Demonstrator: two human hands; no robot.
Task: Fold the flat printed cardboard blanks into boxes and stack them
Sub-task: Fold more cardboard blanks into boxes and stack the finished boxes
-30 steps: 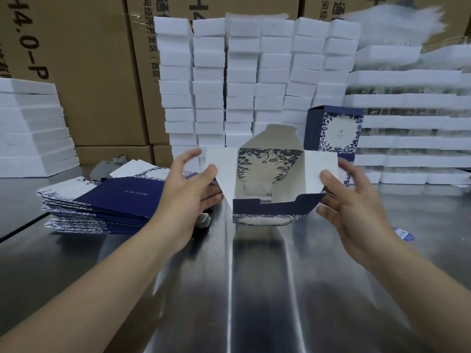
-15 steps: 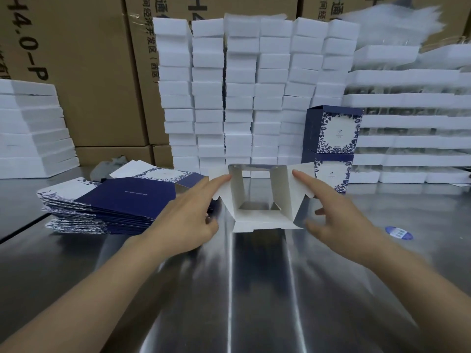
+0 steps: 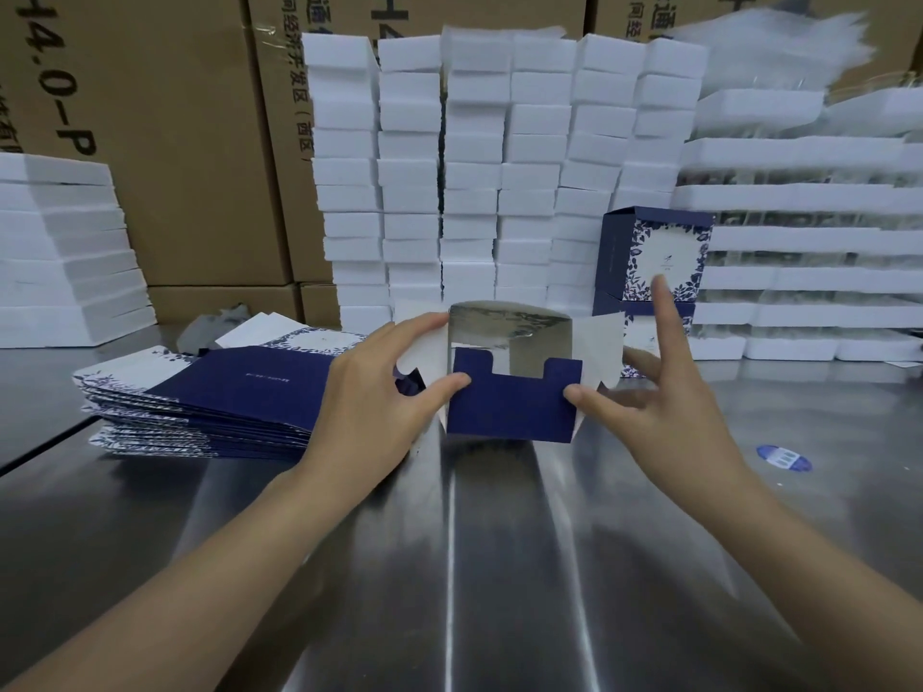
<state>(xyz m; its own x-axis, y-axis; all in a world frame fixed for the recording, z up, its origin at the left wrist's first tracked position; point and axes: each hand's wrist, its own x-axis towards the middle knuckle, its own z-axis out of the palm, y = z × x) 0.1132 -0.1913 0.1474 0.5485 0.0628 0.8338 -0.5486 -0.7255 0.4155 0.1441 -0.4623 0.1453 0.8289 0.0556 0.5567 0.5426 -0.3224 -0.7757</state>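
While held upright at mid tabletop, half-folded box with open end toward the camera, navy flap raised across the lower opening; contact with the surface not discernible; left grip pinching left wall, thumb on flap; right grip pinching right edge, thumb on flap, index finger raised; pile of flat blanks just left; two finished boxes stacked behind right.

Box: navy flap, silvery inside. Blanks: navy, white leaf print. Foam blocks white.
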